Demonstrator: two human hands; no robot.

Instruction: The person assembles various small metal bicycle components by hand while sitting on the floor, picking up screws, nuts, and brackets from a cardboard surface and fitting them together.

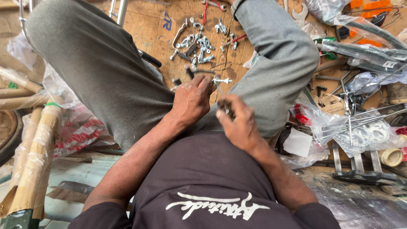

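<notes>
I sit on a cardboard sheet (146, 25) with my grey-trousered legs spread. My left hand (191, 100) reaches forward between my knees, its fingers closed around a small dark part beside a silver bolt (222, 80). My right hand (238, 120) is right next to it, pinching a small dark metal piece (226, 107) between thumb and fingers. Several silver bolts, nuts and brackets (199, 44) lie scattered on the cardboard just beyond both hands.
Cardboard-wrapped frame tubes (36, 144) and a tyre stand at the left. Plastic-bagged parts, spokes and a chainring (360, 135) pile up at the right, with orange reflectors (373, 6), a spanner (300, 12) and red-handled pliers (212, 5) farther back.
</notes>
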